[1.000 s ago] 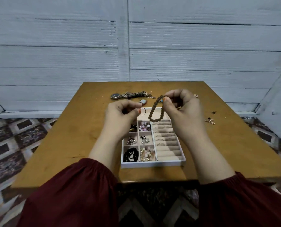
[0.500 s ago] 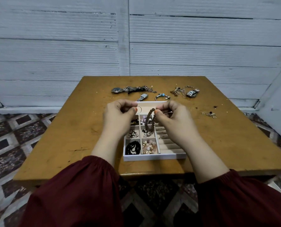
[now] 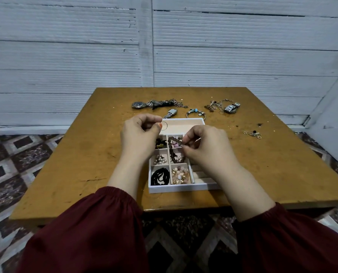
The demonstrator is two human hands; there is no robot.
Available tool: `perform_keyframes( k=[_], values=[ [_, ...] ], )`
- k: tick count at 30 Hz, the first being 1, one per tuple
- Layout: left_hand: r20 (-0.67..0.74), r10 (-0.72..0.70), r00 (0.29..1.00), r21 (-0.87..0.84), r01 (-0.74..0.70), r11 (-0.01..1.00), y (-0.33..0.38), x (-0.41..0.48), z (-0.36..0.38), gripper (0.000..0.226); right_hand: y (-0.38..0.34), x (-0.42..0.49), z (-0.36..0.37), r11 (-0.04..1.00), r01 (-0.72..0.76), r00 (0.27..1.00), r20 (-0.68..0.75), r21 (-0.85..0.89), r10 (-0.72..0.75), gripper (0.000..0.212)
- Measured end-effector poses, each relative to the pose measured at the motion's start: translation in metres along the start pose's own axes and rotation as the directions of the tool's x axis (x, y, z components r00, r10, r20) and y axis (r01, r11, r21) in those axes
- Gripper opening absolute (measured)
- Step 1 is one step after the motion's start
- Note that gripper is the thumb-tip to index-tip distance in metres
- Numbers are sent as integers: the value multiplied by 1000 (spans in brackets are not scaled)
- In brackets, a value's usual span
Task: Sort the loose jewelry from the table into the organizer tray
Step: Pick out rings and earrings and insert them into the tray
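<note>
Bead bracelet (image 3: 171, 152), pinched, left of right hand (image 3: 205, 146)

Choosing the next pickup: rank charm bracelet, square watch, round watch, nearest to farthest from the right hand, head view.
From the right hand:
1. charm bracelet, just behind the tray
2. square watch, further left
3. round watch, farthest left
</note>
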State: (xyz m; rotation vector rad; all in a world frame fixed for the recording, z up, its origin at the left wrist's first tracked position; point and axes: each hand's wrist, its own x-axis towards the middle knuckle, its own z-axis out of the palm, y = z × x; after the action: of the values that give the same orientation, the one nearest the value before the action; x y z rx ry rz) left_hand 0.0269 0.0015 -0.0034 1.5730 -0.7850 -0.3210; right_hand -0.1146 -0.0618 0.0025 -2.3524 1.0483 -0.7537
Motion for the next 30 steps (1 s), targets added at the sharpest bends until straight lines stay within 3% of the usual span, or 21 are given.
perform_keyframes(
  k=[9, 16, 23, 30],
  values=[
    [-24, 12, 1000, 9, -12, 1000, -3, 1, 1, 18, -7, -2, 8, 958, 46, 998, -38, -282, -59, 18],
    [-40, 25, 999, -4, -25, 1000, -4, 1, 2, 22, -8, -1, 12, 874, 130, 991, 83, -468, -103, 21],
    [-45, 16, 999, -21, -17, 1000, -5, 6, 3, 21, -1, 21, 2, 945, 36, 998, 68, -325, -14, 17],
    [-59, 33, 998, -17, -34, 999, -4, 10, 2, 20, -8, 44, 14, 892, 169, 964, 257, -419, -62, 21]
  ],
)
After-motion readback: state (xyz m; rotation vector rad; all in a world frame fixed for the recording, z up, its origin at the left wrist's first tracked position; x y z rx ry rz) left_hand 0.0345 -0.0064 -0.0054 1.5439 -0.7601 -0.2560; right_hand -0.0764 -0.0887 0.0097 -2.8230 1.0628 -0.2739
